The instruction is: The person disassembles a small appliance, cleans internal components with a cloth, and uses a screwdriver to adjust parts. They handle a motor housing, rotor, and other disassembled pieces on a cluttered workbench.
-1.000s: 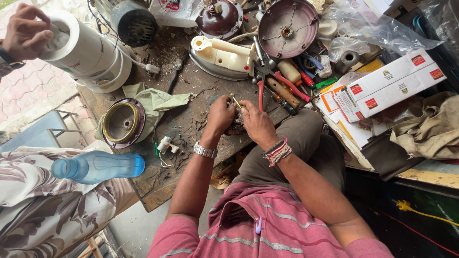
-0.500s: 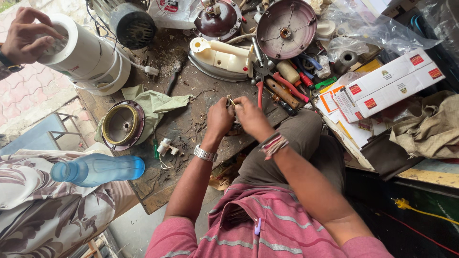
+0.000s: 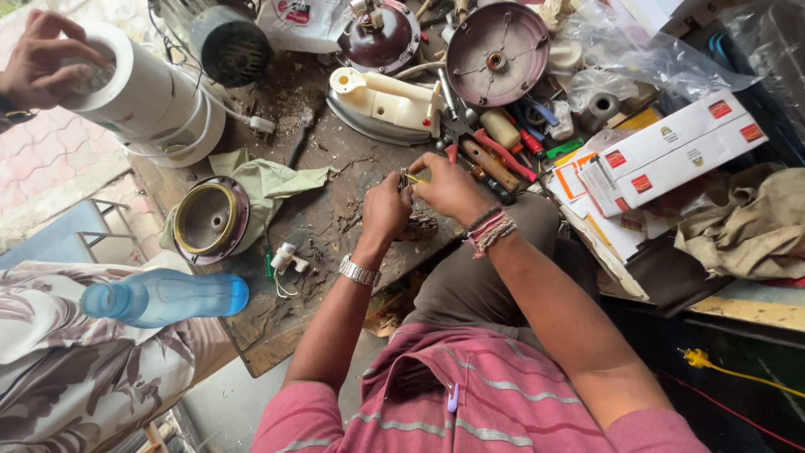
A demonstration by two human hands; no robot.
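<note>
Both hands — left hand (image 3: 386, 208), right hand (image 3: 450, 189) — I see pinching a small yellow-wired part (image 3: 408, 179); fine work underway, steadiness needed next.

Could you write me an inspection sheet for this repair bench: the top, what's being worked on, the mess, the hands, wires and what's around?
Surface: dark wooden bench top, scuffed and strewn with debris.
Job's things: small part with yellow wire, pinched between both hands; too small to identify.
Clutter: clothes iron on its side, pliers with red handles, round metal cover, round housing on a green cloth, white and red boxes.
Grippers: left hand and right hand meet over the part.
Cables: white cord with plug; yellow cable on the floor.
Surroundings: another person's hand on a white cylinder; blue bottle.
</note>
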